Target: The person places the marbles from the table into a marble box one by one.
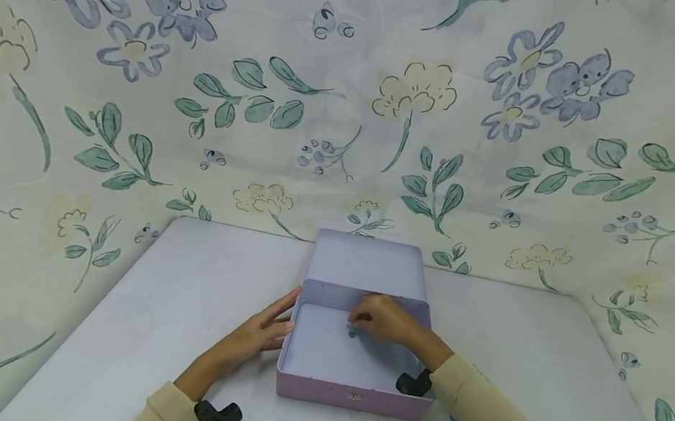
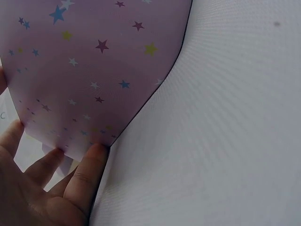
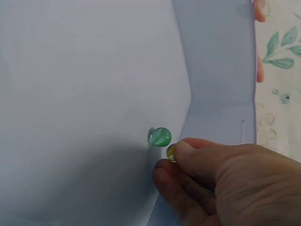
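A shallow pink box (image 1: 317, 389) with a pale lavender inside stands on the table, its hinged lid (image 1: 365, 262) raised at the back. The box's outer wall (image 2: 101, 66) is printed with small coloured stars. My left hand (image 1: 256, 336) rests its extended fingers against the left side of the box. Inside the box, my right hand (image 1: 383, 319) pinches a yellow marble (image 3: 171, 153) between thumb and fingers. Close beside it, a green glass marble (image 3: 161, 137) lies on the box floor, small in the head view.
The white table (image 1: 167, 301) extends around the box on both sides. Behind it hangs a floral cloth (image 1: 349, 132). A black strap piece (image 1: 218, 417) sits at the left wrist and another (image 1: 413, 383) at the right, over the box's front right corner.
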Action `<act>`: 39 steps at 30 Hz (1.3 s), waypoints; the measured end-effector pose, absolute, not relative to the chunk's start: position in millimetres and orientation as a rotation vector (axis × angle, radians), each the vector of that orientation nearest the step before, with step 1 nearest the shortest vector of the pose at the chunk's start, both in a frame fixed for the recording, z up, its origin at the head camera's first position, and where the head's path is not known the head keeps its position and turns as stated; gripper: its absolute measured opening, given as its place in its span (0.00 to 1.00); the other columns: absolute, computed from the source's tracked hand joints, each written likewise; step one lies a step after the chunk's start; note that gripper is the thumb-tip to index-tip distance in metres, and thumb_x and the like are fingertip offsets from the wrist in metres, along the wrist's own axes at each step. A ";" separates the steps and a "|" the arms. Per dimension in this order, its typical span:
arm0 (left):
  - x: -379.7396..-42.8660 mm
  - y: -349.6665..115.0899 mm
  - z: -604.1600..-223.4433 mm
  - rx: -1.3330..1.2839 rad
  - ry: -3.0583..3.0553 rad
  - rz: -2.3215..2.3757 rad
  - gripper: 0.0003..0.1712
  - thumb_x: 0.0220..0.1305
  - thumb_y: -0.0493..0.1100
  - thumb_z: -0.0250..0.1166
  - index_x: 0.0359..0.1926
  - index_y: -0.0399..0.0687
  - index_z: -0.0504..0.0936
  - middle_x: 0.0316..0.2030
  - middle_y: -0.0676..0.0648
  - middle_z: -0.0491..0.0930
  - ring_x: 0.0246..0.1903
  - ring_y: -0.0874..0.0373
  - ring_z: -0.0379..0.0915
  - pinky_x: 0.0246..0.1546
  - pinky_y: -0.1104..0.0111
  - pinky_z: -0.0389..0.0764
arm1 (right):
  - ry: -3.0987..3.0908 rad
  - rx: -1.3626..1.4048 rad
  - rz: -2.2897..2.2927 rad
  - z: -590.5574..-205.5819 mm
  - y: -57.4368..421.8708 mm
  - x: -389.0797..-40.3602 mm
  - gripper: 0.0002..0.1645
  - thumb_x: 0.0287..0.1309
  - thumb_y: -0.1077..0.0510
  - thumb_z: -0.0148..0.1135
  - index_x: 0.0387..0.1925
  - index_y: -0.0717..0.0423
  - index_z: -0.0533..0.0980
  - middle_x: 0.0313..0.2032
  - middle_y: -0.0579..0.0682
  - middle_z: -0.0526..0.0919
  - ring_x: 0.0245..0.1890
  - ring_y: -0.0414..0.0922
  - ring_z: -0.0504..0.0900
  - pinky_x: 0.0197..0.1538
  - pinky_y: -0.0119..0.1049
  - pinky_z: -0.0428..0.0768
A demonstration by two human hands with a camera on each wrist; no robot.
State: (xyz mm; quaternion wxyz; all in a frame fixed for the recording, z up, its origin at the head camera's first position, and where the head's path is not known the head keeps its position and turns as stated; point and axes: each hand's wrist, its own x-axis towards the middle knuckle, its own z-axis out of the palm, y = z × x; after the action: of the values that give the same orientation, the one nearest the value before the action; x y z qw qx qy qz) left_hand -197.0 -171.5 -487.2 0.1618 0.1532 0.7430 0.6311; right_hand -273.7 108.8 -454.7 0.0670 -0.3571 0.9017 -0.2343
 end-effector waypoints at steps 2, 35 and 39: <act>-197.1 -171.5 -487.0 0.435 2.119 1.801 0.38 0.77 0.46 0.50 0.79 0.71 0.45 0.80 0.45 0.41 0.75 0.33 0.48 0.64 0.44 0.73 | 2.719 -1.080 -0.698 -455.8 109.4 -273.8 0.07 0.56 0.69 0.69 0.34 0.57 0.88 0.34 0.48 0.89 0.35 0.39 0.84 0.40 0.27 0.83; -196.8 -173.7 -486.0 0.465 2.084 1.812 0.38 0.77 0.46 0.50 0.80 0.67 0.44 0.80 0.44 0.40 0.76 0.33 0.45 0.65 0.45 0.73 | 2.660 -1.181 -0.632 -459.2 111.3 -274.6 0.07 0.56 0.68 0.69 0.34 0.56 0.88 0.34 0.49 0.88 0.33 0.35 0.79 0.39 0.25 0.81; -197.2 -173.8 -487.3 0.467 2.087 1.810 0.38 0.77 0.46 0.50 0.80 0.68 0.44 0.80 0.45 0.40 0.76 0.33 0.45 0.65 0.45 0.73 | 2.670 -1.164 -0.630 -458.7 110.7 -273.8 0.07 0.57 0.67 0.68 0.35 0.56 0.88 0.34 0.48 0.88 0.33 0.35 0.79 0.40 0.25 0.82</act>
State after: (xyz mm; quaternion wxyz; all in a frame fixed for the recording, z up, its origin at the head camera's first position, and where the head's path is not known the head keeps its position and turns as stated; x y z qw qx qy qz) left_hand -197.2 -173.8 -487.3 0.1690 0.1641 0.7342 0.6367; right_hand -273.8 110.7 -458.7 0.0806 -0.3893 0.8931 -0.2108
